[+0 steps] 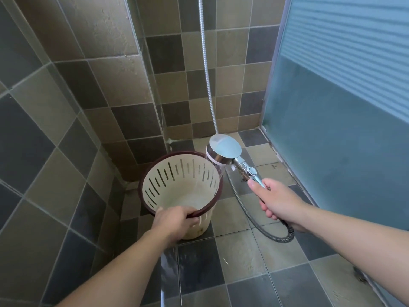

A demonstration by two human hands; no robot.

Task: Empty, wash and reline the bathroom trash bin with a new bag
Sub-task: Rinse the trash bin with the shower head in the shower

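The left hand (pixel 177 220) gripped the near rim of the tilted bin (pixel 181 185), its open mouth facing up. The right hand (pixel 276 200) held the shower head (pixel 223 149) just right of the bin.

Shower corner. Walls (pixel 115 63) tiled in mixed tan, brown and dark grey squares with pale grout, filling the left and upper centre of frame. Floor (pixel 241 258) in like tiles, wet and glossy. Frosted glass panel (pixel 345 89), bluish and horizontally ribbed above, at right.
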